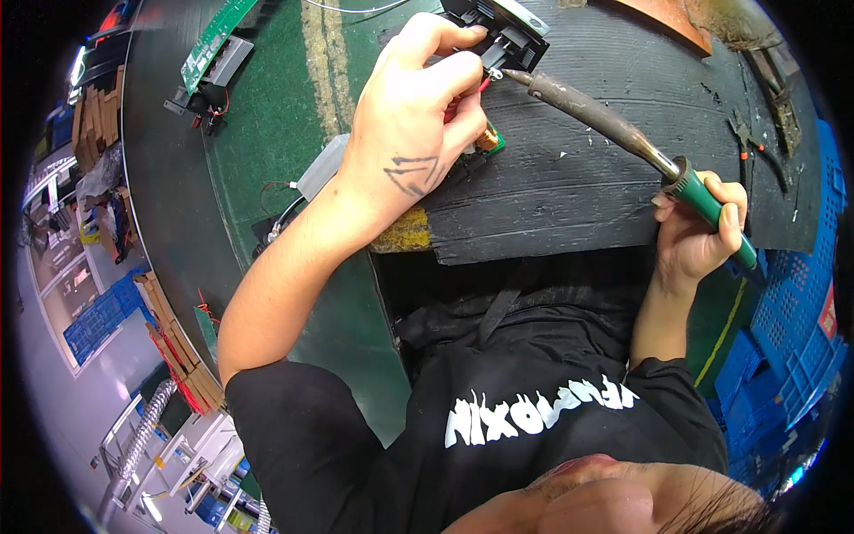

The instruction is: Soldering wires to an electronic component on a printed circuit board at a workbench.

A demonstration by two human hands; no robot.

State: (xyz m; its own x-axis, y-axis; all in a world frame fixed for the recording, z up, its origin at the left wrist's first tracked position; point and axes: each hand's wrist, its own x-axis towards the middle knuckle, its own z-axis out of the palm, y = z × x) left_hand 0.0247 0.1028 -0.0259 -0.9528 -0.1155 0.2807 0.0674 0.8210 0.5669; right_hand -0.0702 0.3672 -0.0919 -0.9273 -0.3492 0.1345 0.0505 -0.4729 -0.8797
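My left hand [422,107] is closed at the far middle of the bench, its fingertips pinching a thin red wire [486,84]. That wire sits by a small metal terminal on a black plastic housing [516,36], which my upper fingers also touch. Gripped by its green handle, a soldering iron [605,120] lies across my right hand [698,227], pointing up and left. Its tip is at the terminal; whether it touches I cannot tell. Partly hidden below my left hand is a copper coil [487,139] on a green board.
Black ribbed matting [569,205] covers the bench under the work. Cutting pliers [752,147] lie at right, near a brown curved tray [663,20]. A green circuit board [213,49] with wired parts lies far left. Blue perforated crates [792,294] stand at right.
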